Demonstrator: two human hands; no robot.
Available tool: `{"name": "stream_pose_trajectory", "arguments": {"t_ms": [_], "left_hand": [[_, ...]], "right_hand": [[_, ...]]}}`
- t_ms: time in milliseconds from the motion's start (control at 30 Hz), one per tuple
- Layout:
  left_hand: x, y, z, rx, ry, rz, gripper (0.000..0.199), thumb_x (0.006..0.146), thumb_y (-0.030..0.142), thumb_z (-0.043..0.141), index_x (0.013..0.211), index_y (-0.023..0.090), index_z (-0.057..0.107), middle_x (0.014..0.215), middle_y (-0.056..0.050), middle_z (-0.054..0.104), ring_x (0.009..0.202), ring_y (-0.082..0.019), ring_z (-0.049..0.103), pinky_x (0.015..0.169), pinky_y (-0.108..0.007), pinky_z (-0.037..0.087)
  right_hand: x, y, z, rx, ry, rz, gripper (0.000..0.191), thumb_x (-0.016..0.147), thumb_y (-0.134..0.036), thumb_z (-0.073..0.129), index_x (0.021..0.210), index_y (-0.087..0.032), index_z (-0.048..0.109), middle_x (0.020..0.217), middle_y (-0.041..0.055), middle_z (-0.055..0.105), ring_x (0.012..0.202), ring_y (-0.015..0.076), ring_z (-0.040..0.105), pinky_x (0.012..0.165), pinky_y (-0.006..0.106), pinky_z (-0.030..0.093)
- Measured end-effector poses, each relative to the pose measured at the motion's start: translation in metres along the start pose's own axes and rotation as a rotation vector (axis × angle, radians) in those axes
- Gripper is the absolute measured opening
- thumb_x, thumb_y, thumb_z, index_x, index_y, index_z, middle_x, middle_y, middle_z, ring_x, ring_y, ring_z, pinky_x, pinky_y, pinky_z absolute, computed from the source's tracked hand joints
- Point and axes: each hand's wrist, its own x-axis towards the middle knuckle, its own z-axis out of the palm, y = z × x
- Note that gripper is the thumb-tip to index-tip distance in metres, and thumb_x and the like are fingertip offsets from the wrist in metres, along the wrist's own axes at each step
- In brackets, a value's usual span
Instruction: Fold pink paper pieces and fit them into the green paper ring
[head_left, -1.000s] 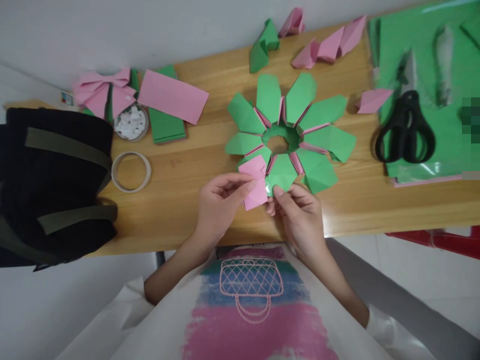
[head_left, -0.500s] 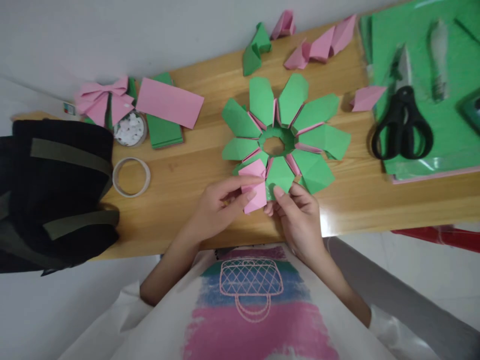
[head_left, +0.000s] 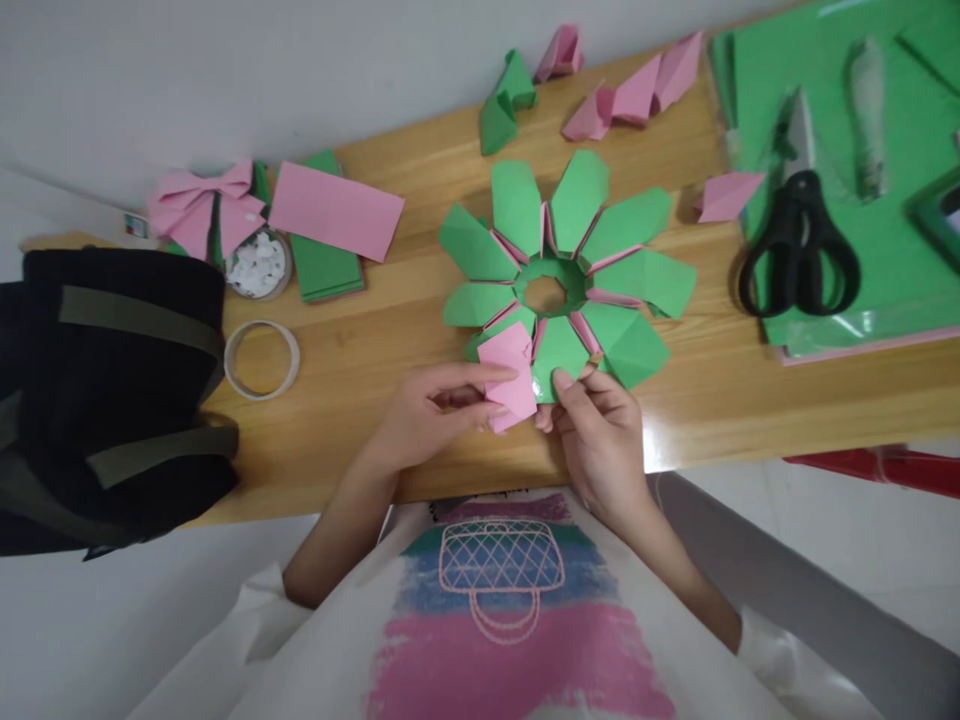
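Note:
A ring-shaped paper flower of green petals with pink folds between them lies in front of me, its centre open. My right hand pinches the near green petal, thumb on top and fingers underneath. Between the thumb and fingers of my left hand is a folded pink paper piece. It stands against the left side of that near petal and covers part of the petal behind it. Whether the pink piece is joined to the flower I cannot tell.
Black scissors and a white-handled cutter rest on green sheets at right. Folded pink pieces lie at the back. Leftward are stacked paper, a bowl of white bits, a tape roll and a black bag.
My left fingers have shifted slightly on the pink piece, which is now a little lower and more tilted. My right hand keeps its pinch on the petal. The view has moved slightly.

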Motion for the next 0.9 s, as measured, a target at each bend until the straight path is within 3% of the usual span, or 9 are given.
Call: {"name": "stream_pose_trajectory", "arguments": {"t_ms": [367,567,900], "left_hand": [[0.0021,-0.0079,0.0064,-0.036,0.084,0.084,0.024,0.066,0.022,0.081,0.09,0.023,0.078,0.071,-0.001,0.075,0.056,-0.01,0.065,0.053,-0.02,0.056],[0.0036,-0.0077,0.0058,-0.076,0.094,0.064,0.024,0.062,0.024,0.084,0.086,0.024,0.078,0.063,0.001,0.071,0.05,-0.01,0.062,0.049,-0.022,0.055],[0.0034,-0.0077,0.0055,-0.094,0.096,0.075,0.021,0.064,0.022,0.083,0.085,0.025,0.078,0.063,0.002,0.07,0.05,-0.011,0.062,0.05,-0.025,0.055]], "right_hand": [[0.0006,-0.0005,0.0004,0.001,-0.049,-0.028,0.019,0.082,-0.032,0.071,0.071,-0.021,0.06,0.053,-0.0072,0.056,0.047,0.007,0.048,0.053,0.022,0.039],[0.0004,0.0016,-0.0007,-0.053,-0.046,-0.056,0.019,0.084,-0.033,0.07,0.072,-0.021,0.06,0.052,-0.0078,0.054,0.047,0.0072,0.047,0.053,0.023,0.039],[0.0005,0.0027,-0.0007,-0.072,-0.04,-0.064,0.02,0.083,-0.033,0.071,0.07,-0.021,0.06,0.051,-0.0075,0.054,0.046,0.0069,0.048,0.051,0.022,0.039]]}}
